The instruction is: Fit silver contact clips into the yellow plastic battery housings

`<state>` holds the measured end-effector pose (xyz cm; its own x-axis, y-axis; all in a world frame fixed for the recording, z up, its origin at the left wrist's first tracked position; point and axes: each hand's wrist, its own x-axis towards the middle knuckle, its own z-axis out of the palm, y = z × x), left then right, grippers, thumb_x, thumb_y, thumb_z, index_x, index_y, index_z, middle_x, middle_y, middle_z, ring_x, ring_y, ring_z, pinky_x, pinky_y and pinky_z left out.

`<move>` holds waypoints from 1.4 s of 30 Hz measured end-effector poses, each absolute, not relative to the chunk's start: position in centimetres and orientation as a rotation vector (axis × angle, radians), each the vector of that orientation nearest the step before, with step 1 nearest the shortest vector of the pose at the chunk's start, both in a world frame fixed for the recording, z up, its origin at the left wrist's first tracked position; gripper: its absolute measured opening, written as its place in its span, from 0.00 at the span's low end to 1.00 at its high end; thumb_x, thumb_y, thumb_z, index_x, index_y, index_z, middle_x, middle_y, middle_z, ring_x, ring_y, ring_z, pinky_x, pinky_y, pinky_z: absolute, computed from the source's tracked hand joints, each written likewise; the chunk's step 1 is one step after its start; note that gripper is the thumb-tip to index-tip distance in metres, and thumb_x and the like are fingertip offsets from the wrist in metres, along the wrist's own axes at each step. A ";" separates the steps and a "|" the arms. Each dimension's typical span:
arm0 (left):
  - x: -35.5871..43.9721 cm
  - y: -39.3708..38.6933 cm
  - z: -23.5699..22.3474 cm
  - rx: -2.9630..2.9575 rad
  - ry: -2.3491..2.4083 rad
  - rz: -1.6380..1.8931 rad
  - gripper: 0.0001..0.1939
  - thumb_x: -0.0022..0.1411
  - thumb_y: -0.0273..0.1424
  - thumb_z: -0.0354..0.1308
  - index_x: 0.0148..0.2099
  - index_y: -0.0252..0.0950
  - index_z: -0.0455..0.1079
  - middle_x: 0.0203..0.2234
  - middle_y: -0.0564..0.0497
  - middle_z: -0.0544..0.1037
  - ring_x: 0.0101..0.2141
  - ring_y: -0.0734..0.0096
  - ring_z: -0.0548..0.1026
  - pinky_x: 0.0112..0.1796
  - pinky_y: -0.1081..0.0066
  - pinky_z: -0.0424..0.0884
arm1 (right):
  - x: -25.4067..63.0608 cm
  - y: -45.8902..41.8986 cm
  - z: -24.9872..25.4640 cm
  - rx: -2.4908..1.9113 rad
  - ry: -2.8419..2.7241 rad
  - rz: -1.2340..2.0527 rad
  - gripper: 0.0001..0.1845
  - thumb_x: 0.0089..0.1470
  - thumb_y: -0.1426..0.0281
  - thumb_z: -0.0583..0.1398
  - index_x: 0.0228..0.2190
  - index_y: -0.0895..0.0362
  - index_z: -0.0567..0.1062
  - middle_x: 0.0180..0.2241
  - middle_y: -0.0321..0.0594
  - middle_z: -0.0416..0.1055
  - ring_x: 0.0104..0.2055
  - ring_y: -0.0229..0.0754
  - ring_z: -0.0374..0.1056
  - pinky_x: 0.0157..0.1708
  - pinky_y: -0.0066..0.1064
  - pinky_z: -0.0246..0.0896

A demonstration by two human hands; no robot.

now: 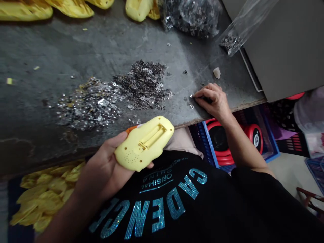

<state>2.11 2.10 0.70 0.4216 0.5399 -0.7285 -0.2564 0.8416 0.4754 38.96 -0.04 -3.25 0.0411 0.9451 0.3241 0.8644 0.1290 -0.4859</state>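
Left hand (101,168) had its grip wrapped around a yellow plastic shell (144,143); right hand (212,103) pinched some tiny dark thing (202,98), can't really tell what, by loose metal bits (141,86).

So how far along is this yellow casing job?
Perhaps done: the heap of yellow casings at lower left. In hand: the left hand holds one casing, and the right hand is at a tiny metal piece near the table edge. Left: the spread of small metal pieces and the bagged ones behind.
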 end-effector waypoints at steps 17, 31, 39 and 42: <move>2.5 0.2 1.7 0.380 0.735 0.476 0.24 0.71 0.46 0.67 0.62 0.40 0.75 0.57 0.40 0.85 0.55 0.34 0.86 0.37 0.53 0.90 | 28.3 -1.7 1.8 -1.188 -2.003 0.467 0.05 0.71 0.66 0.64 0.44 0.49 0.82 0.41 0.35 0.83 0.43 0.43 0.79 0.47 0.41 0.69; 1.1 -0.7 2.0 0.206 0.463 0.467 0.13 0.71 0.36 0.69 0.55 0.42 0.74 0.56 0.46 0.88 0.57 0.41 0.87 0.52 0.45 0.87 | 27.2 -2.0 2.9 -1.161 -2.038 0.346 0.03 0.72 0.68 0.64 0.44 0.50 0.80 0.39 0.37 0.81 0.42 0.42 0.78 0.43 0.37 0.74; 1.7 -1.1 1.4 0.223 0.504 0.444 0.26 0.72 0.44 0.67 0.65 0.35 0.77 0.60 0.37 0.85 0.55 0.44 0.87 0.52 0.51 0.88 | 27.2 -2.2 2.8 -1.132 -2.042 0.368 0.03 0.72 0.69 0.63 0.44 0.51 0.79 0.40 0.37 0.81 0.42 0.42 0.78 0.43 0.36 0.74; 1.8 -1.0 1.3 0.244 0.496 0.480 0.26 0.73 0.41 0.65 0.66 0.33 0.76 0.62 0.37 0.84 0.57 0.43 0.86 0.53 0.50 0.87 | 27.0 -2.3 2.7 -1.118 -2.037 0.369 0.03 0.72 0.68 0.63 0.44 0.50 0.79 0.39 0.36 0.80 0.41 0.42 0.77 0.42 0.37 0.74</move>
<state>1.80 -0.99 1.26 0.7721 0.4960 -0.3973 -0.3803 0.8615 0.3365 27.04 -2.29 2.72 -0.3197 0.8128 0.4870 0.5900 0.5729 -0.5689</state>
